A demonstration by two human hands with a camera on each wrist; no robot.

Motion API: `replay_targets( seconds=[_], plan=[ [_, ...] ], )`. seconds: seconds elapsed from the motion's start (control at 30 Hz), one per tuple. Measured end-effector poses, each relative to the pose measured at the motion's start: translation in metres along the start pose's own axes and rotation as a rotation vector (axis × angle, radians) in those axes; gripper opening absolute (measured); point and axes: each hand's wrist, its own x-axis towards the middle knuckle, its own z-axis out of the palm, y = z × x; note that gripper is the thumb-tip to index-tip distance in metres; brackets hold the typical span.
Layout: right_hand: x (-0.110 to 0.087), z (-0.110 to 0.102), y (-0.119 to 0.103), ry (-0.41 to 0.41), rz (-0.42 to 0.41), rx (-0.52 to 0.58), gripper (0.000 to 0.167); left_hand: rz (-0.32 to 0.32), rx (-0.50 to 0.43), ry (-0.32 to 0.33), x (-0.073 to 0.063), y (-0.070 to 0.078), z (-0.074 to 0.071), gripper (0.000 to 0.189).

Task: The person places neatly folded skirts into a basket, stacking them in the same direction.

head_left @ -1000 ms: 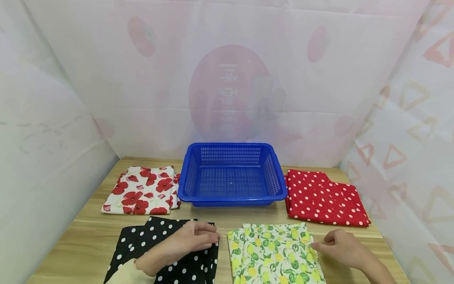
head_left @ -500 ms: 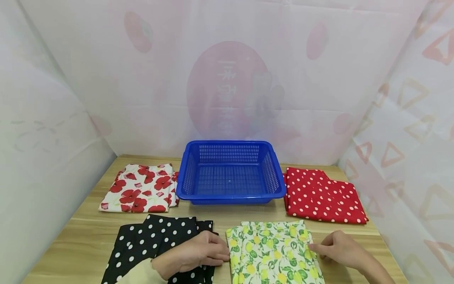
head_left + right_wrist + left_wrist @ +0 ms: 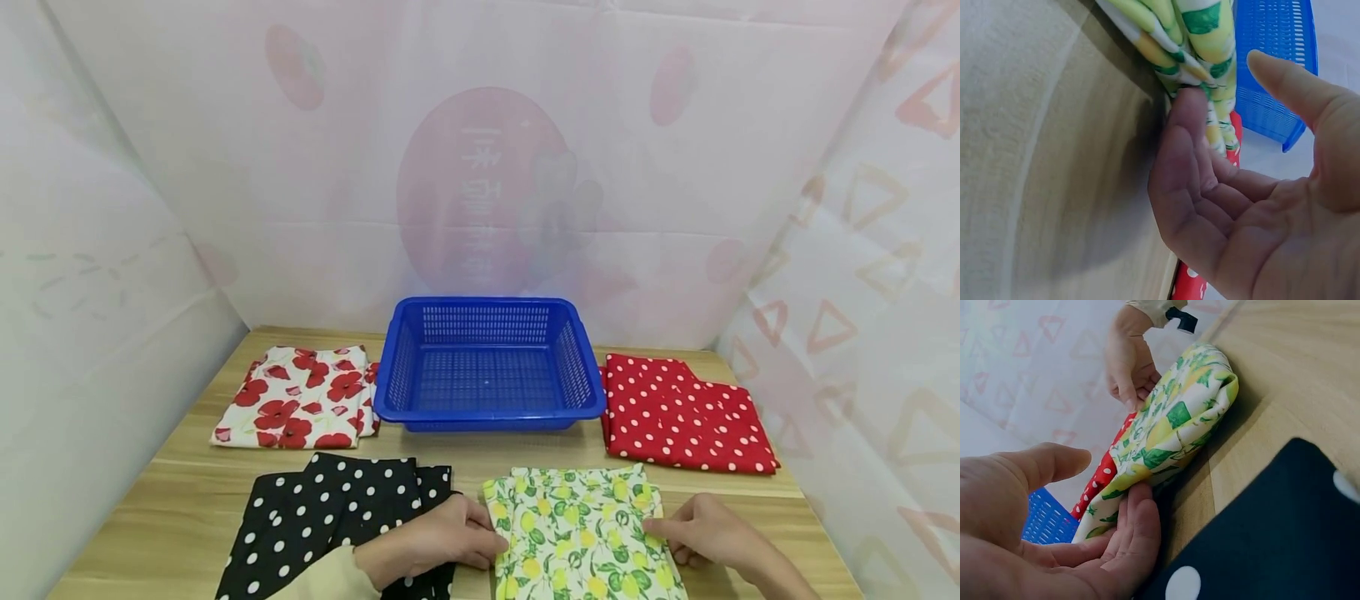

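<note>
Hands [image 3: 450, 535] [image 3: 707, 532] wide-gapped against lemon-print cloth [image 3: 577, 537], its side edges fore-and-aft, long axis unclear.

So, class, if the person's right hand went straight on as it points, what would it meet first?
Most likely the folded lemon-print cloth, whose edge lies at the fingertips of the right hand; whether all of them touch is unclear.

The right hand [image 3: 1266, 225] is touching a folded yellow-and-green patterned cloth [image 3: 1210, 37] with bent fingers, its thumb standing apart. A blue basket [image 3: 1266, 115] is showing beyond the cloth, red dotted fabric [image 3: 1189, 289] is peeking out behind it, and a wooden table [image 3: 1047, 169] is extending under it.
</note>
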Motion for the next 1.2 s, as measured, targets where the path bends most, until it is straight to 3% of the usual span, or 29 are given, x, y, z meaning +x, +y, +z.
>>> replay_targets(
  seconds=[0.23, 0.57, 0.97, 1.2],
  plan=[
    [0.003, 0.007, 0.000, 0.007, -0.044, -0.084, 0.043, 0.041, 0.072, 0.057, 0.004, -0.002, 0.006, 0.016],
    [0.002, 0.013, -0.010, 0.055, -0.020, -0.094, 0.031, 0.063, 0.014, 0.082, 0.010, -0.003, 0.011, 0.012],
    [0.004, 0.002, -0.006, -0.091, -0.168, 0.064, 0.033, 0.093, 0.015, 0.135, 0.007, -0.005, 0.011, 0.013],
    [-0.002, -0.001, -0.014, -0.145, -0.236, 0.122, 0.032, 0.116, 0.035, 0.129, -0.002, 0.004, 0.006, 0.014]
  ],
)
